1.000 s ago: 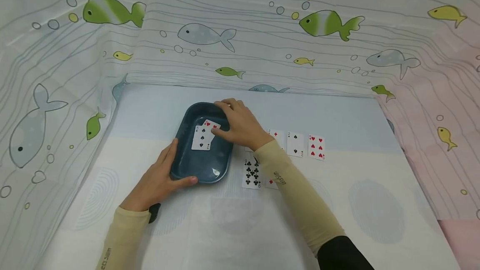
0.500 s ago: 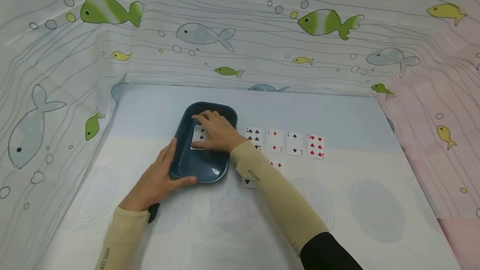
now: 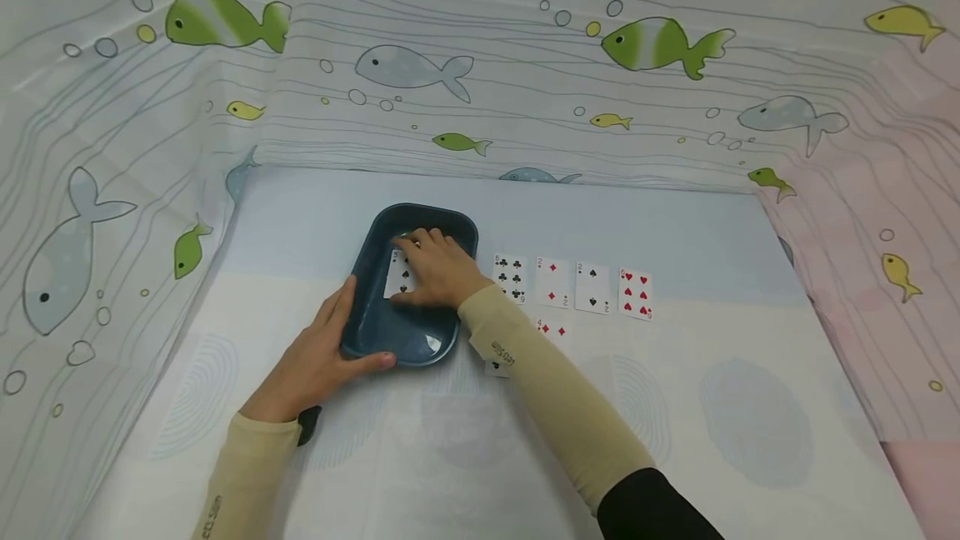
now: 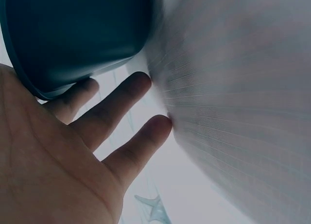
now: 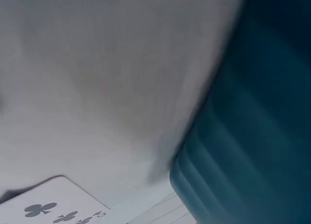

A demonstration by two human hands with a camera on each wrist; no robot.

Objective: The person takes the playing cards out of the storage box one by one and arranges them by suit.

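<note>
A dark blue tray (image 3: pixel 378 332) stands on the table. My left hand (image 3: pixel 315 357) rests against its left side, fingers straight along the wall and thumb on the front rim. In the left wrist view the fingers of the left hand (image 4: pixel 104 117) extend under the tray's edge. My right hand (image 3: pixel 438 269) reaches inside the tray over a spade playing card (image 3: pixel 400 275). Its bent fingers come to the card's upper end and the thumb lies at the lower end. The hand covers part of this card; I cannot tell whether it pinches it.
Right of the tray, face-up cards lie in a row: a club card (image 3: pixel 510 273), a two of diamonds (image 3: pixel 552 282), a two of spades (image 3: pixel 592 288) and a six of hearts (image 3: pixel 635 293). A diamond card (image 3: pixel 552 328) lies below, partly under the right sleeve (image 3: pixel 540 382).
My right hand has moved left from the tray's right rim to over the cards inside, hiding the heart card. The left hand and tray stay in place.
</note>
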